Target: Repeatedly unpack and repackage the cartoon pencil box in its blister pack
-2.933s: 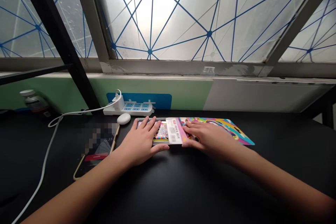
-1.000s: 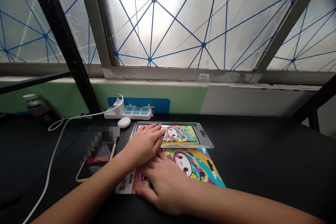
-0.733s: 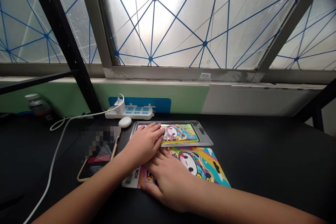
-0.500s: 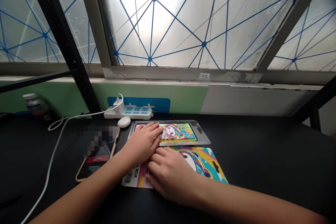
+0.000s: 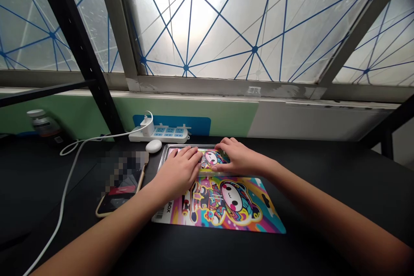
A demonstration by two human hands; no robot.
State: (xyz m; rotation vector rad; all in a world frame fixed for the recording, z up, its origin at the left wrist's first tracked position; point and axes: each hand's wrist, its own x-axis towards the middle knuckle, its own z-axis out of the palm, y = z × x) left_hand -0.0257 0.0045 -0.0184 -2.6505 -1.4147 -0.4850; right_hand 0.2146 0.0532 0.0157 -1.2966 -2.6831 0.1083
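A clear plastic blister tray (image 5: 165, 154) lies on the black table, with a colourful pencil box (image 5: 210, 158) inside it. My left hand (image 5: 179, 170) rests flat on the tray's left part, fingers stretched out. My right hand (image 5: 236, 158) lies over the right part of the box, its fingers curled round the box's edge. A colourful cartoon backing card (image 5: 226, 202) lies flat on the table just in front of the tray, uncovered.
A phone (image 5: 117, 193) lies left of the card. Behind it are a small white oval object (image 5: 153, 145), a white power strip (image 5: 159, 133) with a charger and white cable (image 5: 64, 189), and a bottle (image 5: 42, 123) at far left. A black frame post (image 5: 80, 51) rises at left.
My right hand pulled the card out toward me, then left it and moved up onto the box in the tray. My left hand stayed on the tray.
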